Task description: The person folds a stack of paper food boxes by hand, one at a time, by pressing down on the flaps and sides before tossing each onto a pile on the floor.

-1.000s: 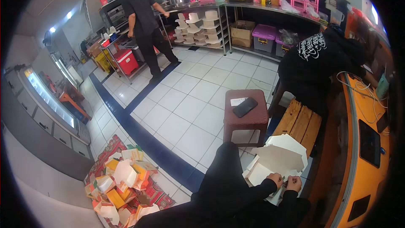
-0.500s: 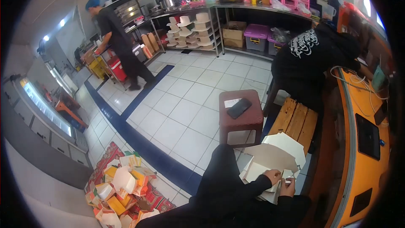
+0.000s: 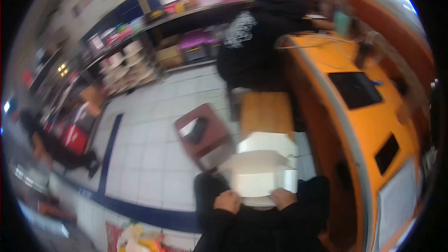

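A white cardboard box [image 3: 255, 180], partly folded with its flaps and lid standing up, rests on my lap. At its near left corner is my left hand [image 3: 227, 201], fingers closed on the cardboard edge. My right hand [image 3: 283, 199] grips the near right corner in much the same way. Motion blur hides exactly how the fingertips sit on the edge. Past the box's raised lid stretches a wooden bench [image 3: 266, 112].
Left of the bench stands a maroon stool [image 3: 210, 142] bearing a dark phone [image 3: 196, 129]. An orange counter [image 3: 322, 60] with a black tablet [image 3: 355, 89] runs along my right. A person in black [image 3: 254, 51] leans at its far end. Folded cartons [image 3: 137, 241] lie at lower left.
My view has swung to the right and blurred. My hands, earlier close together at the box's right side, are now apart at its two near corners. The box faces me more squarely.
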Motion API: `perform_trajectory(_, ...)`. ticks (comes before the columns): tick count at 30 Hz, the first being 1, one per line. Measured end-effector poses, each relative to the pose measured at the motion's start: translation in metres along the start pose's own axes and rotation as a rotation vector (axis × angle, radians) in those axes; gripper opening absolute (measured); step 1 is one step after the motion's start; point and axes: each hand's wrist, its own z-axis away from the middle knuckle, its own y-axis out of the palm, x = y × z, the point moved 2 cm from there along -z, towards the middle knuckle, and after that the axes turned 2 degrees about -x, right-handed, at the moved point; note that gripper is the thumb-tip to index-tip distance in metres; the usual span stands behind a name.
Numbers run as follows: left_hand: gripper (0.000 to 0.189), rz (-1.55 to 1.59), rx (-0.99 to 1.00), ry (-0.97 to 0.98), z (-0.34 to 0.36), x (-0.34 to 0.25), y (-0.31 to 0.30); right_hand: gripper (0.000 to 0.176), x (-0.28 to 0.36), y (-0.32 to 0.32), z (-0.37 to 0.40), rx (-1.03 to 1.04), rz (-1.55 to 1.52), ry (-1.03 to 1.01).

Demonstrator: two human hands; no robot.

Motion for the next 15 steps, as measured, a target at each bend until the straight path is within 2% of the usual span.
perform_trajectory(1,0.022,0.011,-0.145,0.099,-0.002,0.006,-0.003,0.039,0.026,-0.028,0.002,-0.079,-0.026,0.061)
perform_trajectory(2,0.022,0.114,-0.235,0.024,-0.005,0.005,-0.014,0.057,0.038,-0.053,0.003,-0.035,-0.03,0.087)
perform_trajectory(3,0.021,0.132,-0.368,0.006,-0.002,0.008,-0.029,0.061,0.028,-0.048,0.006,-0.165,-0.041,0.055)
perform_trajectory(4,0.019,0.103,-0.466,-0.102,0.003,0.035,-0.029,0.061,0.03,-0.056,0.007,-0.185,-0.065,0.137)
perform_trajectory(5,0.013,0.085,-0.472,-0.267,0.014,0.05,-0.051,0.061,0.028,-0.065,0.008,-0.193,-0.097,0.205)
perform_trajectory(6,0.01,0.095,-0.551,-0.404,0.03,0.083,-0.064,0.061,0.02,-0.071,0.01,-0.192,-0.09,0.218)
perform_trajectory(7,0.011,0.08,-0.654,-0.627,0.062,0.12,-0.078,0.063,0.01,-0.07,0.01,-0.191,-0.164,0.328)
perform_trajectory(8,0.005,0.03,-0.768,-0.671,0.1,0.172,-0.087,0.066,0.001,-0.064,0.011,-0.179,-0.247,0.437)
perform_trajectory(9,0.008,-0.226,-0.844,-0.631,0.148,0.245,-0.096,0.069,-0.011,-0.057,0.012,-0.241,-0.238,0.458)
perform_trajectory(10,0.012,-0.417,-0.679,-0.804,0.199,0.315,-0.1,0.073,-0.03,-0.041,0.013,-0.277,-0.234,0.467)
perform_trajectory(11,0.014,-0.553,-0.58,-0.962,0.269,0.321,-0.11,0.077,-0.059,-0.009,0.018,-0.397,-0.304,0.428)
perform_trajectory(12,0.016,-0.686,-0.453,-1.112,0.34,0.325,-0.121,0.076,-0.052,-0.019,0.014,-0.331,-0.33,0.539)
perform_trajectory(13,0.019,-0.709,-0.331,-1.002,0.4,0.31,-0.115,0.074,-0.071,0.005,0.013,-0.401,-0.353,0.452)
perform_trajectory(14,0.027,-0.709,-0.202,-0.884,0.449,0.298,-0.109,0.072,-0.057,-0.003,0.011,-0.321,-0.389,0.525)
perform_trajectory(15,0.047,-0.637,-0.207,-1.138,0.441,0.29,-0.103,0.071,-0.042,-0.017,0.002,-0.268,-0.406,0.612)
